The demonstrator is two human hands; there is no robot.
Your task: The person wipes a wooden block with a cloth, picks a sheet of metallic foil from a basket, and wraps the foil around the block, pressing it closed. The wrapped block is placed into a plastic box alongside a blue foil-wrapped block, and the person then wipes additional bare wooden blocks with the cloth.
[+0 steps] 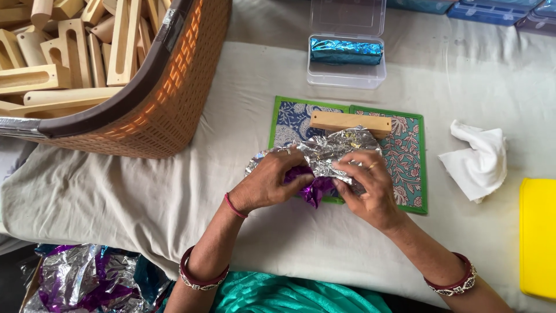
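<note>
I see my left hand (267, 184) and right hand (370, 184) folding a silver-and-purple foil sheet (324, 155) around something hidden, over a floral green-edged mat (405, 156) on the table (116, 197), beside a wooden block (350, 122).

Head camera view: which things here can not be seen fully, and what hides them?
- Object inside the crinkled silver-and-purple foil: wrapped, also covered by the left hand and right hand.
- Yellow flat plastic piece: cut by the right edge.
- Orange woven basket of wooden blocks: cut by the top-left edges.
</note>
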